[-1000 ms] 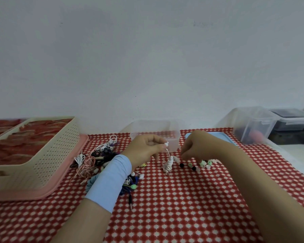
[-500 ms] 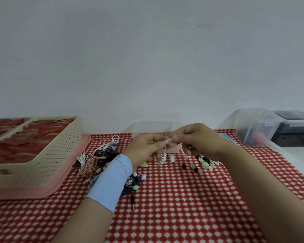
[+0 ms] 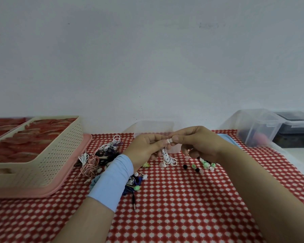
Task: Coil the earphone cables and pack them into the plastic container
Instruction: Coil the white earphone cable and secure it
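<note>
My left hand (image 3: 146, 146) and my right hand (image 3: 195, 142) meet above the red checked tablecloth, both pinching the top end of a white earphone (image 3: 167, 157). Its cable hangs down in a loose bundle whose lower end touches the cloth. Right behind my hands stands a small clear plastic container (image 3: 154, 127), partly hidden by them. A tangled pile of earphones (image 3: 102, 155) in white, pink, black and blue lies to the left, running under my left wrist.
A beige perforated basket (image 3: 47, 155) on a pink tray (image 3: 68, 183) stands at the left. Loose ear tips (image 3: 203, 166) in green, black and white lie under my right hand. A blue lid (image 3: 226, 139) and clear lidded boxes (image 3: 260, 127) are at the right.
My right hand has risen from the ear tips on the cloth and joined my left hand at the white earphone's top end. The cable bundle has been lifted slightly.
</note>
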A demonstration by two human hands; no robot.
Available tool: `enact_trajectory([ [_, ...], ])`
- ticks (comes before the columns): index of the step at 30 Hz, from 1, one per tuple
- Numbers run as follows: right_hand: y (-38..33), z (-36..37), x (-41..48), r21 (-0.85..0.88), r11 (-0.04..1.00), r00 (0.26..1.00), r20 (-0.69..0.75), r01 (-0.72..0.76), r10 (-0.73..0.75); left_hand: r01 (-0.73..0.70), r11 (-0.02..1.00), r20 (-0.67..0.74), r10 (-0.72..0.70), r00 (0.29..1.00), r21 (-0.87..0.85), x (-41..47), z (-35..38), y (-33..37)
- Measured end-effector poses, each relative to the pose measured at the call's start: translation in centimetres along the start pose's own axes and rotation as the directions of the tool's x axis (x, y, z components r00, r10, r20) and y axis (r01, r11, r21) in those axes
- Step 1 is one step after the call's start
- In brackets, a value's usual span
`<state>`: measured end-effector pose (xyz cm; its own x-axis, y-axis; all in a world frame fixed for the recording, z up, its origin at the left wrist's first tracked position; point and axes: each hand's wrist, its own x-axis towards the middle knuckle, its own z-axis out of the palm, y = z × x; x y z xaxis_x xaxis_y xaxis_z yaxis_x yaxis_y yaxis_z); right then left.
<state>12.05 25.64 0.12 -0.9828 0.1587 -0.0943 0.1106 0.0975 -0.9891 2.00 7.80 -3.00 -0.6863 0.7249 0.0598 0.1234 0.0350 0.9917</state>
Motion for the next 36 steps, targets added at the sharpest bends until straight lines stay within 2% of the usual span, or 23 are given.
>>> enact_trajectory([
  [13, 0.5, 0.3, 0.4, 0.066, 0.998, 0.997, 0.082, 0.000, -0.006, -0.027, 0.993, 0.050, 0.033, 0.998, -0.116, -0.5, 0.0, 0.3],
  [19, 0.6, 0.5, 0.4, 0.042, 0.999, 1.000, 0.011, -0.025, 0.024, -0.015, 0.997, 0.025, 0.017, 1.000, -0.072, -0.6, 0.0, 0.6],
  [28, -0.5, 0.3, -0.5, -0.189, 0.980, 0.998, -0.022, 0.055, -0.060, 0.002, 0.997, -0.094, 0.005, 0.996, 0.078, -0.4, 0.0, 0.9],
  [32, -0.2, 1.0, -0.2, -0.303, 0.945, 0.982, -0.102, 0.122, -0.160, 0.008, 0.993, -0.093, 0.003, 0.996, 0.119, -0.3, 0.2, 0.9],
  [36, -0.1, 1.2, -0.1, -0.389, 0.906, 0.969, -0.104, 0.166, -0.223, 0.022, 0.994, -0.088, -0.012, 0.996, 0.105, -0.3, 0.0, 0.8],
])
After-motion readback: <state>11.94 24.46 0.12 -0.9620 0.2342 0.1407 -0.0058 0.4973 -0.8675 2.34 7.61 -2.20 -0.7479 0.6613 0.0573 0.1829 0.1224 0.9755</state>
